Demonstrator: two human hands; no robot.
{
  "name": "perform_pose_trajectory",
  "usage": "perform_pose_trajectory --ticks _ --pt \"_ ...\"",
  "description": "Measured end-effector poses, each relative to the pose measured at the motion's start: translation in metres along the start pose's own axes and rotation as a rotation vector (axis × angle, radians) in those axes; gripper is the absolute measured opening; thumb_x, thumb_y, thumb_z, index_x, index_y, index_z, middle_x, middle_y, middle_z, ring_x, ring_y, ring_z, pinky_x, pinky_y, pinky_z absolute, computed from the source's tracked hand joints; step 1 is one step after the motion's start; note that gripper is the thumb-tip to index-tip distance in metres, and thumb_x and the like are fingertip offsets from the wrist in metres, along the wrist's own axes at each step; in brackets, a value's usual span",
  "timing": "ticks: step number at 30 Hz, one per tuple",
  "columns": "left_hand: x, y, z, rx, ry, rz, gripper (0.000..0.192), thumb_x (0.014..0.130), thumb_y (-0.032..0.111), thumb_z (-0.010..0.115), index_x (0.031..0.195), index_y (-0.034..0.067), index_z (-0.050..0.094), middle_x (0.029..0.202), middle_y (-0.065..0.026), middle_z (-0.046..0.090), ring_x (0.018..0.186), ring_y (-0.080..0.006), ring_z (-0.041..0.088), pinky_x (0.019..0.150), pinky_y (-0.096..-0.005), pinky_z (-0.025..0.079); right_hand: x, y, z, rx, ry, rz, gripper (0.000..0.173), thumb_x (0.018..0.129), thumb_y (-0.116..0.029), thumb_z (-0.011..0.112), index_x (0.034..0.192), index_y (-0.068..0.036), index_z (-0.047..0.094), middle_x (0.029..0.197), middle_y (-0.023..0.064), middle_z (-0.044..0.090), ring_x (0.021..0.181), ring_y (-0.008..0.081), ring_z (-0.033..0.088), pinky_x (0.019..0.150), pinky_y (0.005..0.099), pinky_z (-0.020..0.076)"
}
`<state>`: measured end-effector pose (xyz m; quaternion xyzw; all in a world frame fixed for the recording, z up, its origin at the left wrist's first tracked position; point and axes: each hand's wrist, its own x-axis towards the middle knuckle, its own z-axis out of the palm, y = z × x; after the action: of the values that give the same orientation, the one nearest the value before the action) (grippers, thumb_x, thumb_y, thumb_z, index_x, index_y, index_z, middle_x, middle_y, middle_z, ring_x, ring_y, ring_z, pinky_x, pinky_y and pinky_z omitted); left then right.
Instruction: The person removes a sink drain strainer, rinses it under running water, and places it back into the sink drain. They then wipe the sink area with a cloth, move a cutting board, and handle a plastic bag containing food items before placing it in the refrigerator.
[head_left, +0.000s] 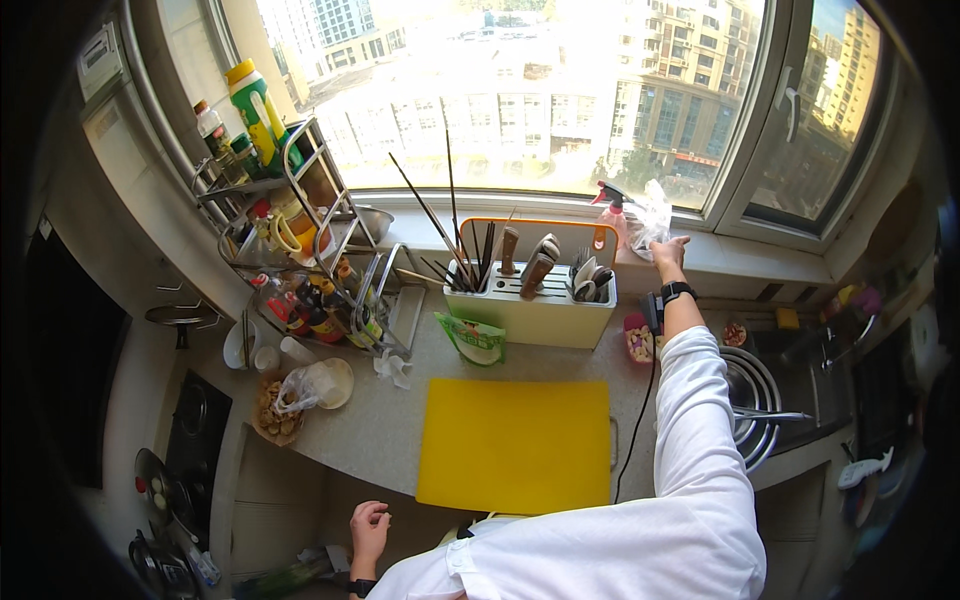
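Observation:
My right hand (668, 252) is stretched out to the windowsill and touches a crumpled clear plastic bag (651, 221); whether its fingers grip the bag is hard to tell. Just left of the bag stands a pink spray bottle (613, 219) with a red and black trigger. My left hand (370, 520) hangs before the counter's front edge with curled fingers, and nothing shows in it. A yellow cutting board (514, 442) lies flat on the counter in front of me. Behind it a knife and utensil holder (529, 319) carries knives, chopsticks and spoons, with a green pouch (472, 340) beside it.
A metal rack (334, 202) of bottles and jars stands at the left, near a basket of brown food pieces (278, 420). On the right are a pink container (640, 341), a black cable (643, 420), and stacked metal bowls (766, 375) by the sink (821, 397).

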<state>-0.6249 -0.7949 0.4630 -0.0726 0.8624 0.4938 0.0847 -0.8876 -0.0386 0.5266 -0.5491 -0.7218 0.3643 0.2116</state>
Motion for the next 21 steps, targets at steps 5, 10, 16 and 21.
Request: perform_pose_trajectory --ticks 5,10,16,21 --pt "-0.005 0.006 0.004 -0.007 -0.038 0.011 0.015 0.078 -0.004 0.063 0.093 -0.004 0.064 0.105 -0.0101 0.057 0.076 -0.0161 0.064 0.064 -0.0270 0.056 0.016 0.017 -0.008 0.770 -0.141 -0.112 0.024 0.089 -0.012 0.055 0.108 0.000 0.062 0.078 0.0048 0.062 0.052 0.0137 0.059 0.048 0.0266 0.0522" --pt "0.007 0.014 0.012 -0.022 -0.106 0.044 0.014 0.081 -0.004 0.061 0.094 -0.004 0.064 0.104 -0.0095 0.058 0.079 -0.0170 0.066 0.066 -0.0263 0.057 -0.019 -0.019 -0.070 1.229 -0.222 -0.319 0.021 0.095 -0.012 0.053 0.110 -0.005 0.064 0.072 -0.0058 0.053 0.057 0.0039 0.047 0.060 0.0215 0.0509" --pt "0.021 0.017 0.027 -0.177 -0.244 -0.019 0.015 0.085 -0.001 0.058 0.099 -0.005 0.062 0.099 -0.0098 0.062 0.082 -0.0179 0.067 0.066 -0.0262 0.057 -0.111 -0.057 -0.168 1.161 -0.430 -0.629 0.024 0.095 -0.011 0.053 0.116 -0.004 0.063 0.085 -0.0067 0.060 0.069 0.0011 0.049 0.069 0.0153 0.0457" --pt "0.044 0.023 0.037 -0.141 -0.362 0.075 0.018 0.086 0.000 0.056 0.103 -0.004 0.062 0.094 -0.0100 0.065 0.080 -0.0166 0.066 0.066 -0.0267 0.055 -0.205 -0.046 -0.223 1.139 -0.594 -0.665 0.026 0.094 -0.008 0.053 0.117 0.001 0.061 0.101 0.0024 0.066 0.080 0.0028 0.057 0.073 0.0176 0.0483"
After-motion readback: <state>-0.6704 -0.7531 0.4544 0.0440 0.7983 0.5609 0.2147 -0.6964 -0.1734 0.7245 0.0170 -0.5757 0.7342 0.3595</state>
